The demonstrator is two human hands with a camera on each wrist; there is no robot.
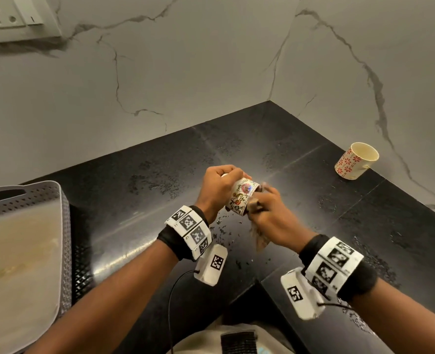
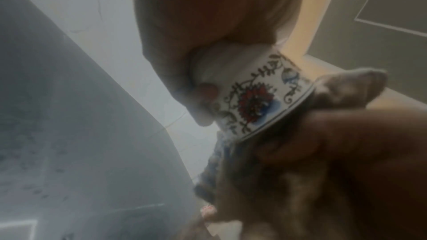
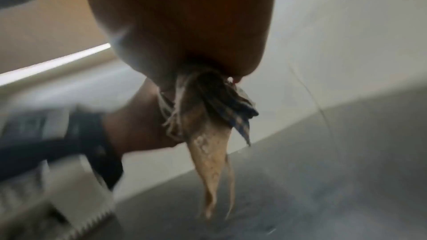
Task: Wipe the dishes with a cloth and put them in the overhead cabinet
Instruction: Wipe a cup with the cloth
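A white cup with a red and blue flower pattern [image 1: 240, 196] is held on its side above the black counter, its mouth turned to the right. My left hand [image 1: 220, 183] grips its base end, seen close up with the cup [image 2: 251, 98] in the left wrist view. My right hand [image 1: 265, 210] holds a bunched brown cloth [image 1: 258, 238] pressed against the cup's mouth; the hand is blurred. The cloth's loose end [image 3: 210, 145] hangs below my fist in the right wrist view. A second cup with red flowers [image 1: 355, 160] stands at the right by the wall.
A grey perforated basket [image 1: 63, 226] lined with a pale cloth sits at the left on the black counter [image 1: 160, 175]. Water drops speckle the counter around my hands. Marble walls meet in a corner behind. A wall socket [image 1: 19, 16] is at top left.
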